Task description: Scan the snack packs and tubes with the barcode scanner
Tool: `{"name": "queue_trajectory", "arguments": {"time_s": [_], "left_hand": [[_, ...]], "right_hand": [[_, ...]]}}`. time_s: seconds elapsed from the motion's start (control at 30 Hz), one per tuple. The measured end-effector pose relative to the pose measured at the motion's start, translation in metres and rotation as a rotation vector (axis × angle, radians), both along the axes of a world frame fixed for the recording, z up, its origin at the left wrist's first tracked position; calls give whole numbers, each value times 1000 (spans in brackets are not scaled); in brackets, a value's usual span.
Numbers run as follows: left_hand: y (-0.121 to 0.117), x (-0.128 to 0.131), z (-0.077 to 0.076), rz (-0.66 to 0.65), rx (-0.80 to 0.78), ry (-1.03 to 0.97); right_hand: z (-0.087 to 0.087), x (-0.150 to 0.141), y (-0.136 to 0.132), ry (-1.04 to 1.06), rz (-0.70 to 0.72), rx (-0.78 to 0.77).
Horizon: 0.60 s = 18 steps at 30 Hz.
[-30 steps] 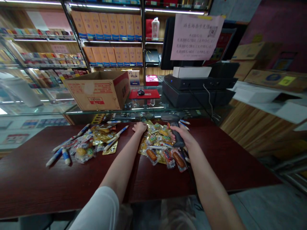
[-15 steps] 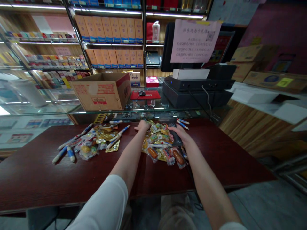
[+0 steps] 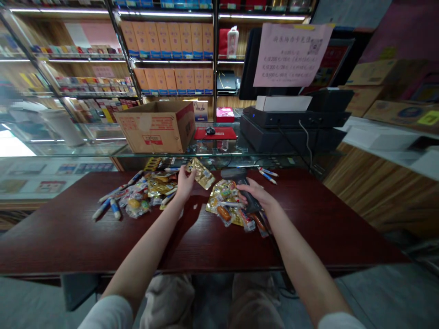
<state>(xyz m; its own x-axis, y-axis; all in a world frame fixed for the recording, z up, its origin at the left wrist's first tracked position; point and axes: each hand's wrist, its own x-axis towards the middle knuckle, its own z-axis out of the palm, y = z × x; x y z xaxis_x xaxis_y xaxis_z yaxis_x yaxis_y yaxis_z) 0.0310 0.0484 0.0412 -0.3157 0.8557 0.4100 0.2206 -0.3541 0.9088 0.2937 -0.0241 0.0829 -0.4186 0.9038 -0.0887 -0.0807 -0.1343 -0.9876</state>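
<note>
My left hand (image 3: 186, 183) pinches the edge of a gold snack packet (image 3: 202, 174), raised above the table between two heaps. In my right hand (image 3: 258, 194) is a black barcode scanner (image 3: 248, 192), its head pointing left toward the packet. Below the scanner lies the right heap (image 3: 219, 197) of gold packets and clear-wrapped snacks, with a wrapped sausage (image 3: 224, 213) at its near side. The left heap (image 3: 137, 205) mixes gold packets, clear wrappers and several blue-and-white pens (image 3: 115, 209).
Two more pens (image 3: 268, 175) lie at the right on the dark red table (image 3: 212, 246). Behind it, a glass counter bears an open cardboard box (image 3: 154, 130), a mouse (image 3: 210, 131) on a red mat and a till with a monitor (image 3: 250, 64). The scanner's cable hangs over the table's front edge.
My left hand has lifted a gold packet off the right heap and moved left with it. My right hand still holds the scanner. The view has shifted slightly.
</note>
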Motion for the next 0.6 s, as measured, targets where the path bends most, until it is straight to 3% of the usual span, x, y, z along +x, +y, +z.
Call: {"name": "queue_trajectory", "arguments": {"time_s": [0.13, 0.47, 0.6], "left_hand": [[-12, -6, -6, -51, -31, -23], [-14, -3, -12, -69, -69, 39], [-15, -8, -7, -45, -32, 196]], "right_hand": [[-6, -6, -1, 13, 43, -33], [-13, 0, 4, 29, 54, -21], [-10, 0, 3, -2, 33, 10]]}}
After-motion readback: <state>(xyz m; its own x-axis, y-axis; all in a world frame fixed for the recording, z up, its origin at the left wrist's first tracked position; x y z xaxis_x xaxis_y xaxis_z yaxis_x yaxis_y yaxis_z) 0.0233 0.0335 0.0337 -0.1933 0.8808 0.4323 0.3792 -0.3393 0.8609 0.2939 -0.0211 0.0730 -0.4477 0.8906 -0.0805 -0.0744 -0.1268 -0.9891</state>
